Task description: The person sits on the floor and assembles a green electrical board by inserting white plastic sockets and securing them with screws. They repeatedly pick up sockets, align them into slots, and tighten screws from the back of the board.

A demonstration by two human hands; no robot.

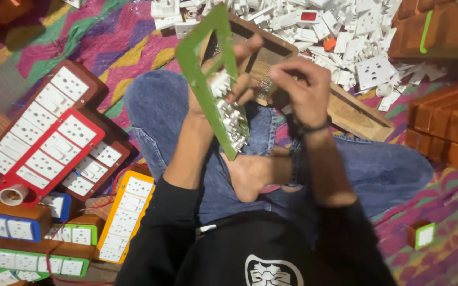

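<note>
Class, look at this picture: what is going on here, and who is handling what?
A person sits cross-legged on a colourful mat. Their left hand holds up a green frame fitted with white socket parts, while the right hand works close beside it. Finished socket boards with red, yellow, blue and green rims lie to the left; a heap of loose white parts lies ahead.

Black long sleeves, pushed up to mid-forearm on both arms. Black top w/ white round graphic at chest, lower centre of view. Blue denim jeans, legs crossed, feet bare. Right hand (302, 90): thin dark band at wrist. Left hand (223, 87): no band or ring visible. Dark beaded strap near ankle.
</note>
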